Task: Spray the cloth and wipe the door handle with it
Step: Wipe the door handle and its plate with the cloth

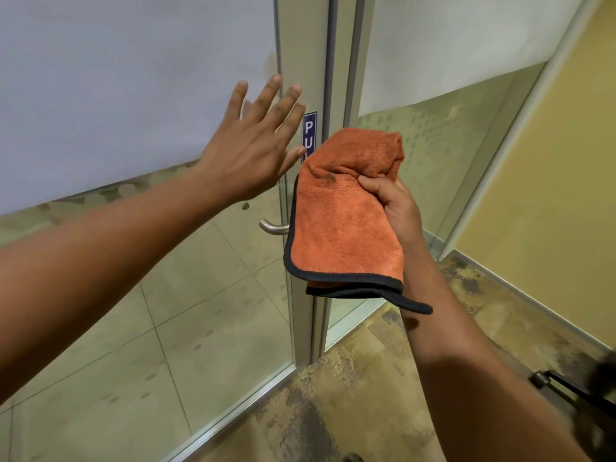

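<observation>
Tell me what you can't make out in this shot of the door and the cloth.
- Door handle: head view, mostly hidden behind the orange cloth.
- Blue sign: its lower letters are covered by the cloth and the left hand.
- Dark object at lower right: blurred and cut by the edge.
- Spray bottle: not identifiable.

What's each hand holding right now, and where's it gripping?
The right hand pinches the orange cloth at its right edge, near the bunched top. The left hand holds nothing, fingers spread open toward the glass door.

Cloth [343, 225] orange w/ black trim; sign [309, 135] blue, white letters; carpet [360, 395] mottled tan/brown; wall [550, 195] yellow.
</observation>
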A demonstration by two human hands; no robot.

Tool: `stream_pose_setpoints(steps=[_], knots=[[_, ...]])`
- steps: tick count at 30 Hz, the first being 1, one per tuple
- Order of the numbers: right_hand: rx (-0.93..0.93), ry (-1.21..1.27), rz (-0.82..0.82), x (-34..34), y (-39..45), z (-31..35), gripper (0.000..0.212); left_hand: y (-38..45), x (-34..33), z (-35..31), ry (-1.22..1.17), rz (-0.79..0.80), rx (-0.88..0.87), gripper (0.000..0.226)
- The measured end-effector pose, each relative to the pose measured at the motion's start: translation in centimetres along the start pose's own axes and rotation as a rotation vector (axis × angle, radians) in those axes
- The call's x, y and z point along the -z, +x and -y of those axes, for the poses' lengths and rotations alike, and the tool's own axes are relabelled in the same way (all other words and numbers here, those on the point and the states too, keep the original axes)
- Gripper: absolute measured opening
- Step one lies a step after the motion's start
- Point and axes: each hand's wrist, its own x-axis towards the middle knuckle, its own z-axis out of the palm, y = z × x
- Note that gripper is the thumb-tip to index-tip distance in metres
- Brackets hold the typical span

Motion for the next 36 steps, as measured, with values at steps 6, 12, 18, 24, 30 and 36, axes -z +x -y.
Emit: stream_pose_setpoints(steps=[6, 12, 18, 24, 30, 36], knots=[[0.051, 0.129, -0.020, 1.5, -2.3, 1.8, 0.023, -0.5, 1.3, -4.2, -0.666, -0.083, 0.217, 0.055], [0.092, 0.089, -0.140, 3.9, -4.9, 4.1, 0.024, -0.2, 6.1, -10.2, -1.735, 0.340, 0.515, 0.066], [0.277, -0.173, -0.275, 7.6, -8.9, 7.3, 0.017, -0.6, 9.6, -17.1, -2.146, 0.629, 0.359, 0.075], [0.211, -0.360, -0.404, 12.2, -13.4, 10.5, 0.022, -0.1, 11.8, -23.2, -2.113, 0.670, 0.263, 0.070], [0.277, -0.326, -0.554, 16.3, -19.6, 14.2, 0.026, -0.4, 14.6, -30.9, -2.121, 0.739, 0.179, 0.061], [0.321, -0.540, -0.703, 21.5, -26.3, 18.6, 0.026, -0.5, 18.6, -38.2, -2.100, 0.825, 0.042, 0.055]])
